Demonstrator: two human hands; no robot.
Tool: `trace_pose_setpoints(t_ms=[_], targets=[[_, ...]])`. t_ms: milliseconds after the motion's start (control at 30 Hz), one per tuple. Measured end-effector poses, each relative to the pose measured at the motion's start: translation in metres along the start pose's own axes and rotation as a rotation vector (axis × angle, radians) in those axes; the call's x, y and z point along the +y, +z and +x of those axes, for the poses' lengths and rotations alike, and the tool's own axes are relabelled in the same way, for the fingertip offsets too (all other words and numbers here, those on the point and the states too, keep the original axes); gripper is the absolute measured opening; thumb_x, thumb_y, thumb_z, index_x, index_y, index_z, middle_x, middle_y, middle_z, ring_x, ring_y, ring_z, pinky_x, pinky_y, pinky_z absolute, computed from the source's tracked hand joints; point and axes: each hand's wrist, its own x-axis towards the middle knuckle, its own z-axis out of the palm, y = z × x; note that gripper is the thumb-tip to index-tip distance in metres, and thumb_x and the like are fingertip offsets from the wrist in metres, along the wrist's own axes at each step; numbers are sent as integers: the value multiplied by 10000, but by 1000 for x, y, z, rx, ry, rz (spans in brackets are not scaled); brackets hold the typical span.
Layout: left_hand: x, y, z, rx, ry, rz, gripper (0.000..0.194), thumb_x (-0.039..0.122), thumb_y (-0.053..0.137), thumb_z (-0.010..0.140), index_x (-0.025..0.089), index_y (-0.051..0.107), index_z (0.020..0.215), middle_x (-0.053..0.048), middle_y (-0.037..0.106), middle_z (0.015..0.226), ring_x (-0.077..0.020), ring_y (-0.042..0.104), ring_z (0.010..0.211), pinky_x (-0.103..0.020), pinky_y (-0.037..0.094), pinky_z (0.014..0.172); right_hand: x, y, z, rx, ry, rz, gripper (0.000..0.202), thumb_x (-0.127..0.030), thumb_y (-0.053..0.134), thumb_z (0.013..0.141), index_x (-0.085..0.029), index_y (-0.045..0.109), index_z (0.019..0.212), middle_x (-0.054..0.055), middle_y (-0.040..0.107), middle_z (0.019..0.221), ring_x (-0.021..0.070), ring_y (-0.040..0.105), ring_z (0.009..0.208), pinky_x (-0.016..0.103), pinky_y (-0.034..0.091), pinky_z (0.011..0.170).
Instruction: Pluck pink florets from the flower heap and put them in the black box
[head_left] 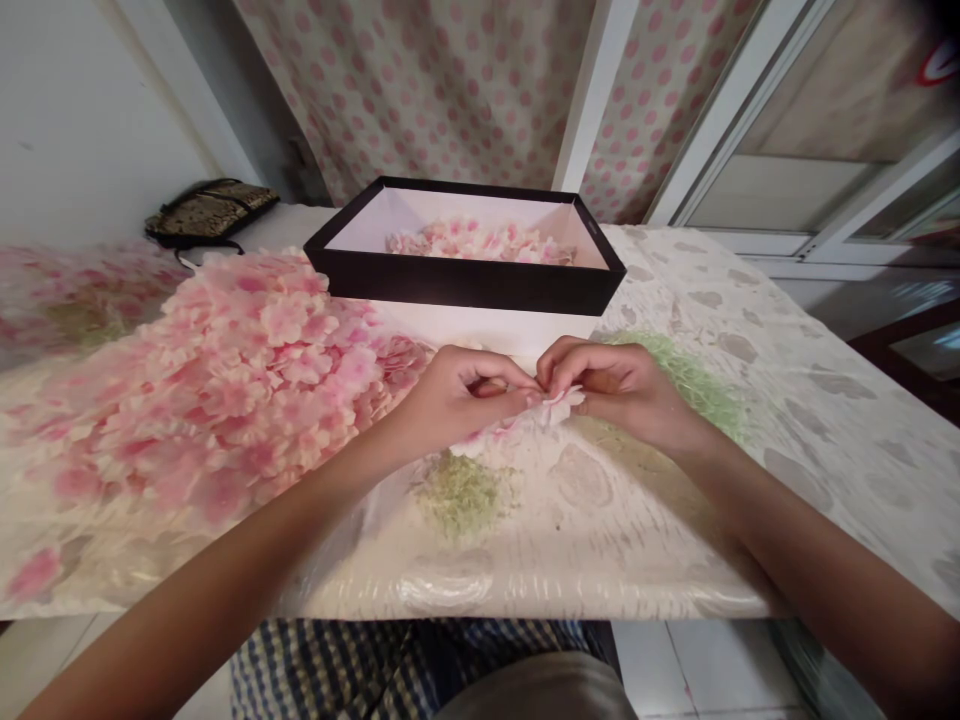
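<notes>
My left hand [480, 395] and my right hand [611, 385] meet over the middle of the table, fingertips pinched together. Between them is a pale pink artificial flower [559, 407], gripped from both sides; the exact spot where the fingertips join is partly hidden. More pink petals [476, 440] show just under my left hand. A small clump of pale green plastic stems [461, 495] lies below my hands, and a looser pile of green stems [686, 380] spreads behind my right hand. To the left is a large heap of pink artificial petals [255, 370].
A box with a black rim [465, 285] stands behind my hands, with pink flowers [484, 240] inside. A snakeskin-patterned bag [214, 210] sits at the far left corner. The table has a patterned plastic cover [810, 440]; its front edge is close to my lap.
</notes>
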Motion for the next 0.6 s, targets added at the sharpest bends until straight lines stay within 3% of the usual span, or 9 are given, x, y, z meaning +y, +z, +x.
trace_pose_setpoints(t_ms=[267,467,600], targets=[[0,2,-3,-38,5,4,110,249,664,755,160,720,723,52,352,467,-59,284,441,-208,179,415,0,5,0,-6,3,-4,51,-168,692,766,-198,654,752,17,581,867,135,572,792,289,464,715],[2,4,-4,-85,-22,-83,98,234,647,758,161,703,725,44,436,484,-59,311,436,-207,220,420,4,10,0,16,-11,22,94,-242,721,757,-200,637,764,9,582,815,131,571,755,273,475,684],[7,-3,-1,-108,33,-86,77,209,657,751,164,705,713,-1,593,607,-82,453,514,-211,329,473,-2,8,-1,10,12,67,100,-229,715,764,-197,621,771,6,589,827,123,580,761,272,500,695]])
